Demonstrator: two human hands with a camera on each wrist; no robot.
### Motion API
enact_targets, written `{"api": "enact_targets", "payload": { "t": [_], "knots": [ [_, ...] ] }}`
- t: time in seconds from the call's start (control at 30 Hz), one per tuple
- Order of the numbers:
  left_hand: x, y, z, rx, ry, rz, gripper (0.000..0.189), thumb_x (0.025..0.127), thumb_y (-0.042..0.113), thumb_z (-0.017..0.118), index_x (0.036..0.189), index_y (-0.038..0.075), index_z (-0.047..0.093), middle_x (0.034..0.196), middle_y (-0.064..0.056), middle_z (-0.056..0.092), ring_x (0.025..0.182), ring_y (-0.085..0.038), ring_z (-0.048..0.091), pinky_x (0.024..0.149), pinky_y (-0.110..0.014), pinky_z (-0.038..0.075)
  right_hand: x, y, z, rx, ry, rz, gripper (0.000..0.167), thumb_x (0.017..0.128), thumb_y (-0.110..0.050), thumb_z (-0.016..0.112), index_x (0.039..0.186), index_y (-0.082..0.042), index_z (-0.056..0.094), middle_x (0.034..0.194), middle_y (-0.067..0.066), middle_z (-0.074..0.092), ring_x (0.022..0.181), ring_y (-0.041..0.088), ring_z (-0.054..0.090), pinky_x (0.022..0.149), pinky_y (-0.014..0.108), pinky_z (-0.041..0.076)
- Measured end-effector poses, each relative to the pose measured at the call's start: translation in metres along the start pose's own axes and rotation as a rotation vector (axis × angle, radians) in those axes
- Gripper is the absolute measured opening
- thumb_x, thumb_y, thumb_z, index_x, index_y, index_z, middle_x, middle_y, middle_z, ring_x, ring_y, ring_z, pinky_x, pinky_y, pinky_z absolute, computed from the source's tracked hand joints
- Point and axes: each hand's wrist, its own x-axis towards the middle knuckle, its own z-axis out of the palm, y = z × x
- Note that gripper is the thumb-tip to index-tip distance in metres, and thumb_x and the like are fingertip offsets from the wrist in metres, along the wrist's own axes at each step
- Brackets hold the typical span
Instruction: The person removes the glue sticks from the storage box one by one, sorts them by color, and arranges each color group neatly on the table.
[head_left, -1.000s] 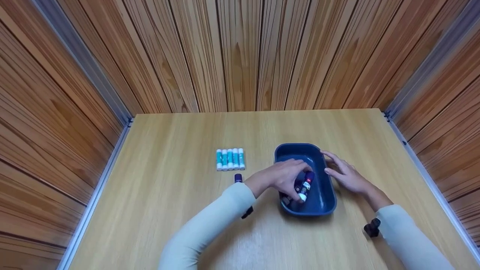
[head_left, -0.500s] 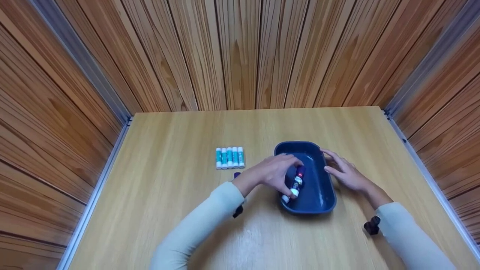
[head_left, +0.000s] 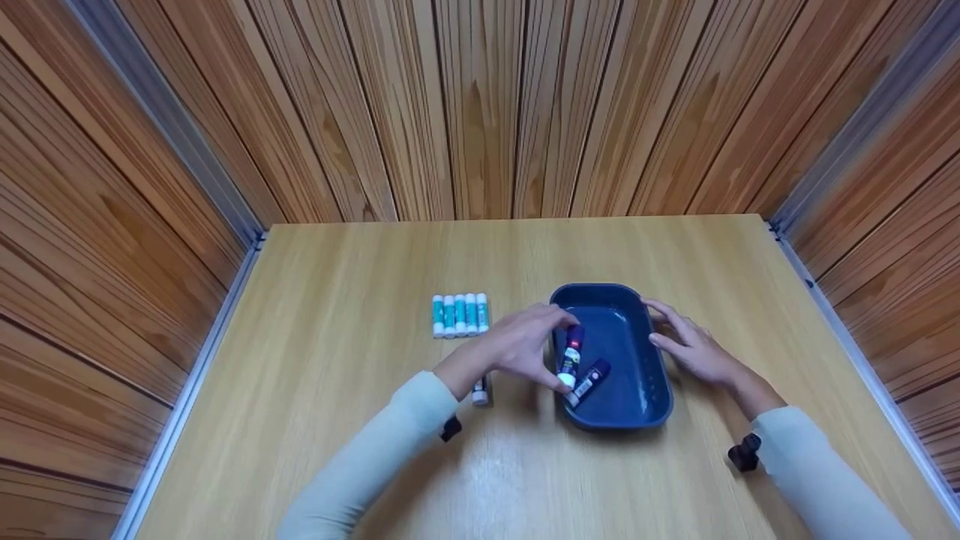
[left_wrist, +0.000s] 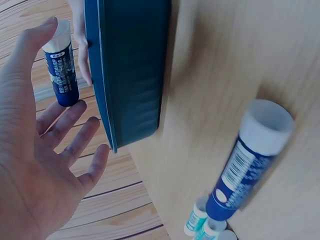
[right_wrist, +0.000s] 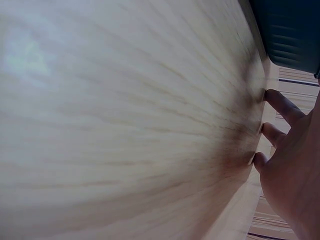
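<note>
My left hand (head_left: 523, 343) pinches a dark purple glue stick (head_left: 571, 355) with a white base between thumb and fingertips, over the left side of a dark blue tray (head_left: 663, 375). In the left wrist view the held glue stick (left_wrist: 62, 65) spans from thumb to fingers, beside the tray's outer wall. Another purple glue stick (head_left: 592, 379) lies slanted inside the tray. My right hand (head_left: 697, 349) rests against the tray's right side with fingers extended; in the right wrist view its fingertips touch the table. One more purple glue stick (left_wrist: 248, 161) lies on the table, partly hidden by my left wrist in the head view.
A row of several teal-and-white glue sticks (head_left: 460, 315) lies left of the tray on the wooden table (head_left: 337, 315). Wood-plank walls (head_left: 480, 112) with metal corner rails enclose the table at the back and sides.
My left hand has lifted the purple glue stick and carried it leftward across the tray, uncovering the one lying inside. The right hand and the tray stay in place.
</note>
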Motion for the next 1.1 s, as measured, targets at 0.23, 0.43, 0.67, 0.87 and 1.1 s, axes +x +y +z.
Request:
{"api": "enact_targets", "payload": {
  "t": [0.23, 0.43, 0.67, 0.87, 1.1],
  "knots": [
    [-0.015, -0.013, -0.004, -0.001, 0.044, -0.03, 0.102, 0.083, 0.066, 0.091, 0.166, 0.023, 0.049, 0.166, -0.004, 0.06, 0.15, -0.025, 0.058, 0.127, -0.051, 0.053, -0.001, 0.001, 0.002, 0.001, -0.002, -0.004, 0.067, 0.121, -0.035, 0.051, 0.18, -0.024, 0.021, 0.174, 0.034, 0.044, 0.162, 0.062, 0.041, 0.125, 0.09, 0.029],
    [-0.028, -0.025, -0.009, -0.007, 0.101, -0.046, 0.101, 0.082, 0.068, 0.091, 0.164, 0.024, 0.052, 0.162, -0.003, 0.063, 0.147, -0.025, 0.061, 0.123, -0.05, 0.056, -0.001, 0.0, 0.001, 0.006, 0.003, -0.011, 0.067, 0.121, -0.033, 0.051, 0.18, -0.025, 0.022, 0.175, 0.032, 0.044, 0.163, 0.061, 0.04, 0.126, 0.091, 0.027],
    [-0.044, -0.04, -0.015, -0.017, 0.17, -0.075, 0.099, 0.081, 0.066, 0.092, 0.162, 0.024, 0.054, 0.158, -0.003, 0.064, 0.146, -0.026, 0.061, 0.122, -0.05, 0.055, -0.001, -0.001, 0.001, 0.013, 0.007, -0.021, 0.066, 0.121, -0.031, 0.052, 0.18, -0.022, 0.024, 0.172, 0.033, 0.047, 0.16, 0.061, 0.044, 0.125, 0.089, 0.032],
    [-0.061, -0.054, -0.021, -0.038, 0.207, -0.101, 0.101, 0.081, 0.061, 0.095, 0.164, 0.022, 0.053, 0.157, -0.005, 0.065, 0.143, -0.028, 0.061, 0.12, -0.051, 0.055, -0.001, -0.002, 0.001, 0.021, 0.006, -0.022, 0.066, 0.121, -0.03, 0.052, 0.18, -0.022, 0.024, 0.172, 0.033, 0.047, 0.16, 0.061, 0.043, 0.125, 0.09, 0.03],
    [-0.082, -0.069, -0.024, -0.087, 0.231, -0.145, 0.101, 0.082, 0.053, 0.098, 0.164, 0.019, 0.051, 0.162, -0.009, 0.061, 0.15, -0.032, 0.057, 0.128, -0.058, 0.051, -0.001, -0.004, 0.0, 0.008, 0.01, -0.016, 0.067, 0.121, -0.03, 0.053, 0.18, -0.024, 0.023, 0.173, 0.033, 0.047, 0.161, 0.062, 0.042, 0.125, 0.091, 0.028]
  ]
}}
